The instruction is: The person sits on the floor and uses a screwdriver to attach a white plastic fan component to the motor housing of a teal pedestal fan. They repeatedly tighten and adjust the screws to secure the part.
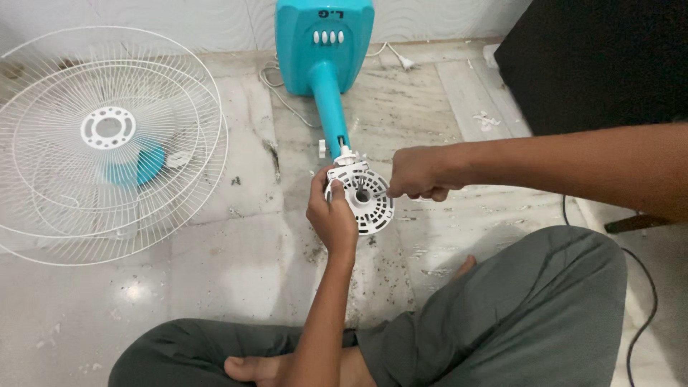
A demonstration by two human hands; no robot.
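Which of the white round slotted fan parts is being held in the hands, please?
The small white motor cover on the teal stand's neck, gripped by the left hand; the large wire grilles lie untouched on the floor.

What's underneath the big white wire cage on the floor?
Through the white wire cage a turquoise piece shows, lying on the marble floor. The wires blur its shape, so what it is stays unclear.

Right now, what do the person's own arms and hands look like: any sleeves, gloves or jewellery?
Both arms are bare as far as the frame shows, with no sleeves in view. The left hand and right hand wear no gloves, and no rings, watch or bands can be seen. Grey trousers cover the crossed legs; the feet are bare.
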